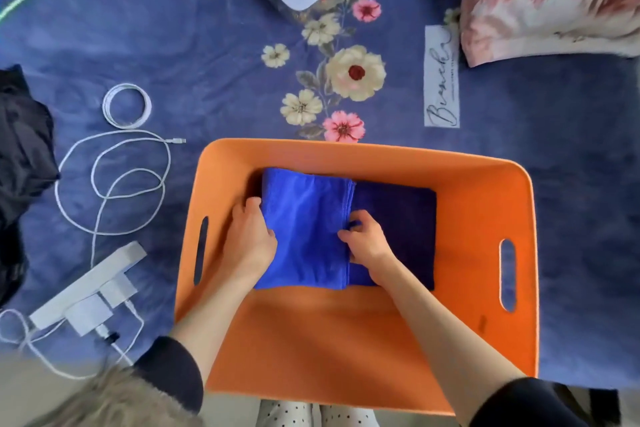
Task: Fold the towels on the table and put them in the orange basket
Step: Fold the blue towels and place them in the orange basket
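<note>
Head view – folded bright blue towel (304,229) gripped at both edges by left hand (247,236) and right hand (369,246), held inside orange basket (485,204), beside darker towel (398,218) – partly overlapped

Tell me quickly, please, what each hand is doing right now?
Left hand: closed on the bright blue towel.
Right hand: closed on the same towel's right edge.

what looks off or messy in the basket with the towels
Nothing stands out. The bright blue towel is folded flat, held at its sides by the left hand and right hand. It overlaps the left part of the dark blue towel, also flat on the orange basket floor.
</note>
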Demonstrator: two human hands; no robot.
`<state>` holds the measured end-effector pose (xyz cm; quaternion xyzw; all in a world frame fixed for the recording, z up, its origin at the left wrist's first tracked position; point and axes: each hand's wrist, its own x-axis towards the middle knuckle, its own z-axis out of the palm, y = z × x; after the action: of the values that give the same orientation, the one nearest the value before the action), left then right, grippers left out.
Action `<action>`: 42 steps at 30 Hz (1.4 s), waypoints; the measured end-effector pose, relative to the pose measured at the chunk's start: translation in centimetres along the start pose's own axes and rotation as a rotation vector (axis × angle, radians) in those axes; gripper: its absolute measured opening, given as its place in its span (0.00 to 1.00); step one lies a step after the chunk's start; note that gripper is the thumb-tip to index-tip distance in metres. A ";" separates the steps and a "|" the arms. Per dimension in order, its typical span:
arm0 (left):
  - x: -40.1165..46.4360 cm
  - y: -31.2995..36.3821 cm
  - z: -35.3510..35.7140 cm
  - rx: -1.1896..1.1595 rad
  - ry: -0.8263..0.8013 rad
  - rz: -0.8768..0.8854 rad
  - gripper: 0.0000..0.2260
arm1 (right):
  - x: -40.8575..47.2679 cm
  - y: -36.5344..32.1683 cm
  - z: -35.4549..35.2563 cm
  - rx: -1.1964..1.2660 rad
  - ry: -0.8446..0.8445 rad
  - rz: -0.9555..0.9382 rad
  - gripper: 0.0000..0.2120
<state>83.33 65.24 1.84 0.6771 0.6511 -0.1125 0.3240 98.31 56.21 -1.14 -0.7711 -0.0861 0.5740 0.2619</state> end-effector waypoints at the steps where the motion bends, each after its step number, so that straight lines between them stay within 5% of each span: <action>1: 0.0 0.1 -0.1 0.037 0.026 0.008 0.20 | 0.1 0.0 0.2 0.005 0.001 0.004 0.09; 7: -0.7 -0.3 0.7 0.226 0.141 0.155 0.29 | 0.5 0.3 0.4 -0.121 0.153 -0.063 0.15; 11: -1.3 -1.6 2.4 0.572 -0.049 0.402 0.41 | -1.7 1.6 0.8 -0.544 0.292 -0.472 0.26; 15: 0.3 -1.8 2.8 0.810 -0.137 0.445 0.55 | -1.5 2.8 1.0 -1.217 0.225 -0.755 0.45; 20: 2.7 -2.6 3.5 0.933 -0.142 0.418 0.61 | 2.9 2.7 0.0 -1.399 0.039 -0.721 0.55; 30: 3.4 -1.9 3.5 0.893 -0.215 0.399 0.60 | 4.0 2.6 -0.1 -1.431 0.030 -0.717 0.53; 37: -1.6 0.2 -1.3 0.526 -0.259 0.483 0.38 | -3.2 0.8 -3.1 -1.219 0.088 -0.611 0.40; 42: -6.4 3.7 -5.9 0.350 -0.110 0.623 0.28 | -10.1 -1.9 -7.0 -1.101 0.300 -0.615 0.34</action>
<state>84.48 63.70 11.12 0.8812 0.3660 -0.1544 0.2562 101.85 51.28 9.75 -0.8045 -0.5472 0.2305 -0.0100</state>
